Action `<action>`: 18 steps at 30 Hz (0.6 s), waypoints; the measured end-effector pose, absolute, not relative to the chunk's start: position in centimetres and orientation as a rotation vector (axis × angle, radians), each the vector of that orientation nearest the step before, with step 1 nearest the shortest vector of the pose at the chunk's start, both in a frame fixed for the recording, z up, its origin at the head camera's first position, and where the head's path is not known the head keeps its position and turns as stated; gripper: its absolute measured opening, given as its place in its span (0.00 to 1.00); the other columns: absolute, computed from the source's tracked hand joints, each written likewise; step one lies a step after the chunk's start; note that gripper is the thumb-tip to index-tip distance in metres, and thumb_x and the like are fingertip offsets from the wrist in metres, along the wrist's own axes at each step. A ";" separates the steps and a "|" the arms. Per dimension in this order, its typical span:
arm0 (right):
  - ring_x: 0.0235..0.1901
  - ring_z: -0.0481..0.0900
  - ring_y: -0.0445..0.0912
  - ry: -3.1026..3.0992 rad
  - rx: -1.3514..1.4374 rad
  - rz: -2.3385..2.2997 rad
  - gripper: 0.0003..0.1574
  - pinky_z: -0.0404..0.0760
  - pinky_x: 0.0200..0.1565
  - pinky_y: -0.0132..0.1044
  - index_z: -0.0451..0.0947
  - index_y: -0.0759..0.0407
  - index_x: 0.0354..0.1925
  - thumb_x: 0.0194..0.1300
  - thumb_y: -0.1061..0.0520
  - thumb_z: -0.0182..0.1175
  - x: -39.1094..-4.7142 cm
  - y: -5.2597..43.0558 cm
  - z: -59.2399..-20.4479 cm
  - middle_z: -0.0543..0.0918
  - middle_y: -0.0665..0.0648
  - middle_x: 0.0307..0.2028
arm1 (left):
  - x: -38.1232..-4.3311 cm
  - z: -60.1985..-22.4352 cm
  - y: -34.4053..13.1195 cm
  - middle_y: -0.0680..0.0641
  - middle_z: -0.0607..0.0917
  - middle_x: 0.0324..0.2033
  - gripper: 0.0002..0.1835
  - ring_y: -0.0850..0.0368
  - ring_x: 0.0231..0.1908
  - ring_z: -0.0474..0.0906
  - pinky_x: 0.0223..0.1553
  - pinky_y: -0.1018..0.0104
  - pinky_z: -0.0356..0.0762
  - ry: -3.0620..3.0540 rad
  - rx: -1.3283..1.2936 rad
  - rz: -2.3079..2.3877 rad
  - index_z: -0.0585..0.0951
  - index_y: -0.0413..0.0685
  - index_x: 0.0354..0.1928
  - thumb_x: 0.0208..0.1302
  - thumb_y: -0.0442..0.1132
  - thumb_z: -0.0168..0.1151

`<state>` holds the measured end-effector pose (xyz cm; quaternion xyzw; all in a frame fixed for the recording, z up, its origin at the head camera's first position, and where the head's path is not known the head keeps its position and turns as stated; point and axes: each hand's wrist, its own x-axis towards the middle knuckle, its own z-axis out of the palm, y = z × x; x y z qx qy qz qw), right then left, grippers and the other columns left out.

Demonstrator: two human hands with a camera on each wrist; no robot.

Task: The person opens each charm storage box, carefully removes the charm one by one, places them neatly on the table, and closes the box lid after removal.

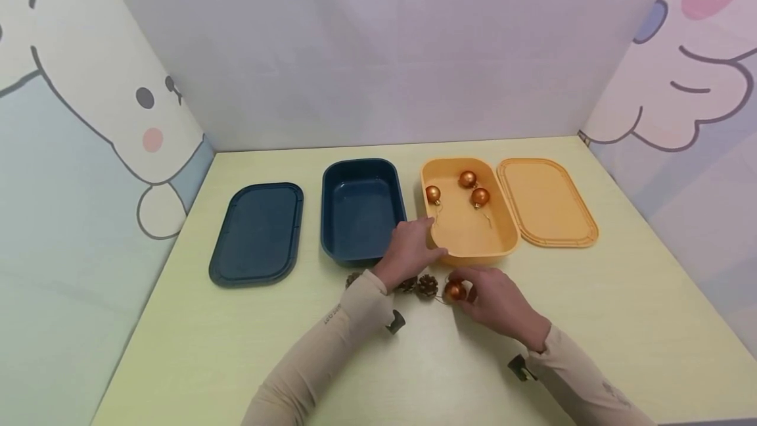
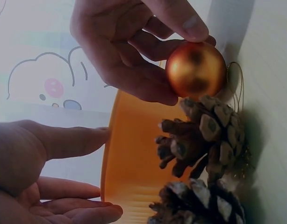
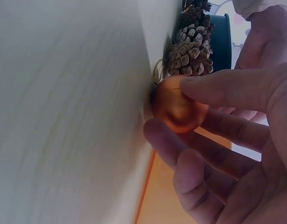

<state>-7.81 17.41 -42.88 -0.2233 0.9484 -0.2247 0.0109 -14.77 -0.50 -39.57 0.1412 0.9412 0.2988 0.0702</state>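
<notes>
My right hand (image 1: 497,301) pinches a shiny copper-orange Christmas ball (image 1: 455,291) between thumb and fingers, low over the table in front of the yellow box (image 1: 467,238). A thin gold hanging loop (image 2: 240,86) trails from the ball in the left wrist view. My left hand (image 1: 411,248) reaches over the front left corner of the yellow box, its fairly straight thumb and fingers resting at the rim. Inside that box lie three more balls (image 1: 480,197) with strings. Several brown pinecones (image 1: 427,286) lie beside the held ball, partly hidden by my left forearm.
A dark blue box (image 1: 361,215) stands left of the yellow one, with nothing visible inside. Its blue lid (image 1: 257,232) lies further left. The yellow lid (image 1: 550,202) lies flat at the right of the yellow box. Walls with cartoon prints enclose the table.
</notes>
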 end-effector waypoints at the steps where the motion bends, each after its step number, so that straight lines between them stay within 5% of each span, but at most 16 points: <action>1: 0.25 0.76 0.33 2.957 -0.698 -0.704 0.16 0.76 0.28 0.26 0.84 0.51 0.40 0.52 0.62 0.75 -7.8 17.4 -42.9 0.85 0.45 0.31 | -14.8 -39.6 -0.5 0.44 0.80 0.64 0.37 0.49 0.62 0.79 0.63 0.58 0.79 2.833 0.426 0.896 0.74 0.43 0.69 0.60 0.48 0.73; 18: 0.25 0.81 0.37 2.943 -0.681 -0.735 0.23 0.77 0.28 0.26 0.83 0.55 0.47 0.50 0.66 0.73 -7.8 17.8 -42.0 0.88 0.52 0.37 | -14.8 -39.6 -0.6 0.42 0.81 0.64 0.37 0.49 0.62 0.80 0.61 0.59 0.80 2.824 0.437 0.912 0.73 0.42 0.69 0.60 0.47 0.73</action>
